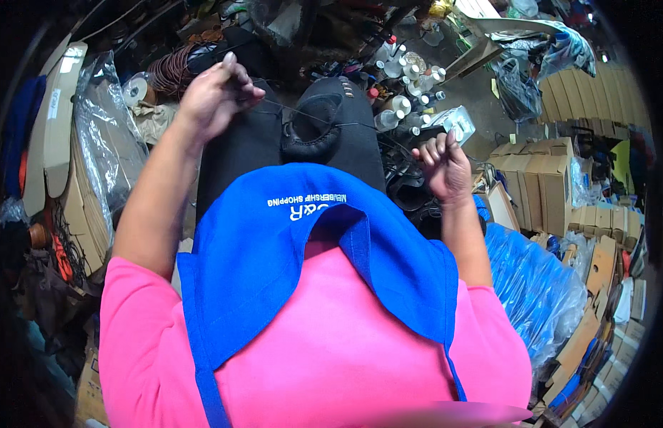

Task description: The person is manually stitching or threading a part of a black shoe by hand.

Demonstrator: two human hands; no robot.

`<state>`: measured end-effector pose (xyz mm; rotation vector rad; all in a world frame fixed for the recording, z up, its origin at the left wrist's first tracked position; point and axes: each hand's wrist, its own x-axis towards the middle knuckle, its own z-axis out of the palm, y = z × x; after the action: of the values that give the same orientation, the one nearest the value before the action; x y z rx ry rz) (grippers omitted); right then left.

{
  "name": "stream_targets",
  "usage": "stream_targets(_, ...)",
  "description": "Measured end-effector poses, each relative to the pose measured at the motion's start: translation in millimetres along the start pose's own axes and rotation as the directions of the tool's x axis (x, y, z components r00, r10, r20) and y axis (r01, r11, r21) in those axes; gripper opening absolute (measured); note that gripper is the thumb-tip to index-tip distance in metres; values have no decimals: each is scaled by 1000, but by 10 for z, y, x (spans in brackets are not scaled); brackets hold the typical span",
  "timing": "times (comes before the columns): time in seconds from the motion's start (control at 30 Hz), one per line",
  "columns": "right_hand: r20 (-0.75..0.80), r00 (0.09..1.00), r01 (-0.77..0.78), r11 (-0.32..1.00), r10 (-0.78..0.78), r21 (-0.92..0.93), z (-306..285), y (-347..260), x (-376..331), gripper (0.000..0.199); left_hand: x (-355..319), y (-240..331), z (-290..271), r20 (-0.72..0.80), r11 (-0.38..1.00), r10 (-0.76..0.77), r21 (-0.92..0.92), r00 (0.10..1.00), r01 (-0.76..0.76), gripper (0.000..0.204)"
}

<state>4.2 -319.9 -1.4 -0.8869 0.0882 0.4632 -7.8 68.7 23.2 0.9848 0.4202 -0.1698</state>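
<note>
A black shoe (pixel 323 143) rests on my lap between my dark-clad knees, its padded opening facing up. Dark thread (pixel 356 124) stretches across the shoe, running out toward both hands. My left hand (pixel 223 96) is raised beyond the shoe's left side, fingers closed on one end of the thread. Out to the right, my right hand (pixel 447 167) is held up with its fingers curled in, pinching the other end; the thread is thin and hard to follow near the fingertips. Neither hand touches the shoe. A blue apron (pixel 253 214) covers part of my lap.
Several bottles (pixel 403 93) with white caps stand ahead to the right, near a white box (pixel 452 125). Cardboard boxes (pixel 534 178) and a plastic-wrapped blue bundle (pixel 527 278) lie at my right. Cardboard sheets (pixel 82 207) and clear plastic (pixel 106 135) lean at my left, by coiled cord (pixel 176 70).
</note>
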Motion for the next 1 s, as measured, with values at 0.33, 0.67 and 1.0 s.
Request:
stream_targets(0.33,100,994,74,407,41,-910,508,-538,447,56,-408,178,-493,429,34,465,865,774,-500,37)
stream_targets(0.67,130,904,132,23,407,-991,1135,193,948,40,-166,-693,186,705,-270,85,696,704,-665,40)
stream_targets(1.0,212,970,226,121,-120,-967,1206,196,708,39,-187,-681,188,697,-152,132,717,705,-680,38)
